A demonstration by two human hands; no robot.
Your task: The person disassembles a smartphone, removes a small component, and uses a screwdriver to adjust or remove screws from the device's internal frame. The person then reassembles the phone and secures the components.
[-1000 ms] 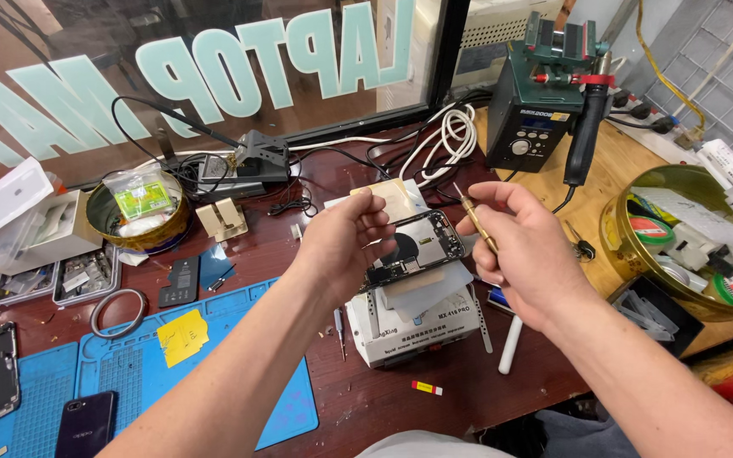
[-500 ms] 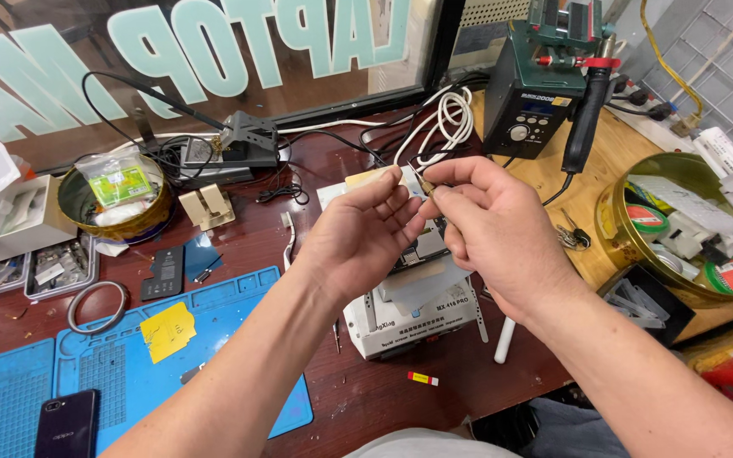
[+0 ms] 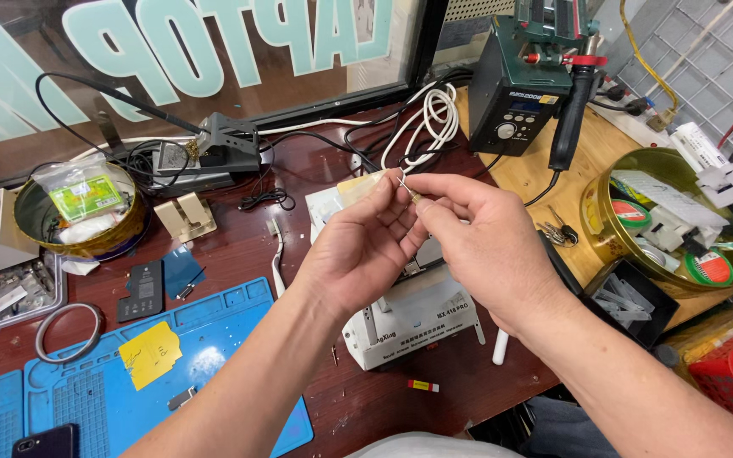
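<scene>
My left hand is raised over the bench with a small pale, tape-like piece pinched at its fingertips. My right hand meets it fingertip to fingertip and grips a thin metal tool, likely tweezers, whose tip touches the pale piece. Below both hands stands a white box-shaped fixture with a dark board on top, mostly hidden by my hands.
A blue work mat with a yellow note lies at the left. A green soldering station stands at the back right, beside coiled white cable. Round tins of supplies sit at right and left. A dark phone part lies near the mat.
My hands came together and rose above the fixture. My right hand brought the thin tool up to the pale piece in my left fingertips. The camera tilted slightly.
</scene>
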